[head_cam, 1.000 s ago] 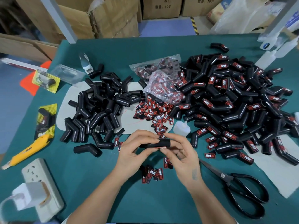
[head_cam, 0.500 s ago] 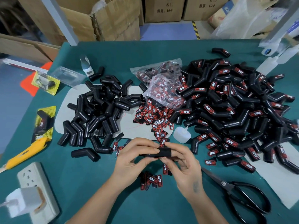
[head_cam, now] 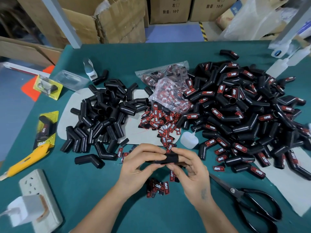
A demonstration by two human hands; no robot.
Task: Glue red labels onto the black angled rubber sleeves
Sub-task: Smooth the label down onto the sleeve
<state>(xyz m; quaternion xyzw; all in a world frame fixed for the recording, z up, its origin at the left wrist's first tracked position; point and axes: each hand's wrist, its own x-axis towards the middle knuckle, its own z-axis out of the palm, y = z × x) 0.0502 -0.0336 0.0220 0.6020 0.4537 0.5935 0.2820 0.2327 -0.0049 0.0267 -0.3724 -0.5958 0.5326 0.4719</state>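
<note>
A black angled rubber sleeve (head_cam: 170,158) is held level above the green table near its front middle. My left hand (head_cam: 139,163) grips its left end, and my right hand (head_cam: 191,167) pinches its right end with thumb and fingers. A thin red edge shows under the sleeve; the label there is mostly hidden. Plain black sleeves (head_cam: 101,118) lie heaped at the left. Sleeves with red labels (head_cam: 244,115) form a large pile at the right. Loose red labels (head_cam: 158,121) are scattered in the middle, and a few more labels (head_cam: 159,187) lie below my hands. A small glue bottle (head_cam: 189,137) stands just beyond my right hand.
Black scissors (head_cam: 249,204) lie at the front right. A yellow utility knife (head_cam: 28,158) and a white power strip (head_cam: 38,199) sit at the front left. Clear bags of labels (head_cam: 168,84) rest mid-table. Cardboard boxes (head_cam: 109,22) stand behind the table.
Both hands keep holding the sleeve in nearly the same spot. The view has tilted so everything sits slightly lower in frame.
</note>
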